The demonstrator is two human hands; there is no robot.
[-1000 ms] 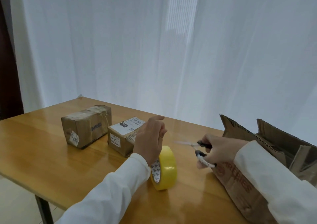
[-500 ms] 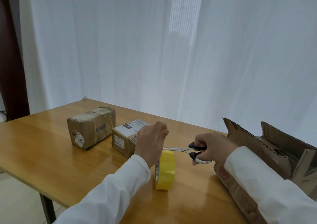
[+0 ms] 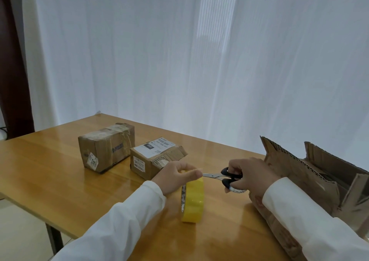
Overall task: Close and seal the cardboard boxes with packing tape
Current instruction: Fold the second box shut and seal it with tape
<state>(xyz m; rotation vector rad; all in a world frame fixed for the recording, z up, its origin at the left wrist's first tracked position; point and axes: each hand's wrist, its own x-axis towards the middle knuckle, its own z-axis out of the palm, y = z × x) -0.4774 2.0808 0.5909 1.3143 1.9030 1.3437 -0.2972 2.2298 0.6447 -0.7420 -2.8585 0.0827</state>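
A yellow roll of packing tape (image 3: 193, 199) stands on edge in the middle of the wooden table (image 3: 50, 181). My left hand (image 3: 175, 178) sits over the roll's top and pinches the tape's free end. My right hand (image 3: 248, 176) grips black-handled scissors (image 3: 223, 176), whose blades point left and reach the left fingertips. A large open cardboard box (image 3: 311, 183) with raised flaps stands at the right, partly behind my right sleeve. Two small boxes lie behind the roll: a taped one (image 3: 105, 147) and a labelled one (image 3: 153, 159) with a loose flap.
A white curtain (image 3: 199, 61) hangs right behind the table's far edge. The table's near-left edge drops to a light floor (image 3: 18, 234), with a dark table leg (image 3: 54, 238) below it. A dark door frame (image 3: 12, 61) stands at the far left.
My right hand brought the scissors left until the blades met the tape at my left fingertips. My left hand lowered toward the roll's top. The camera shifted slightly.
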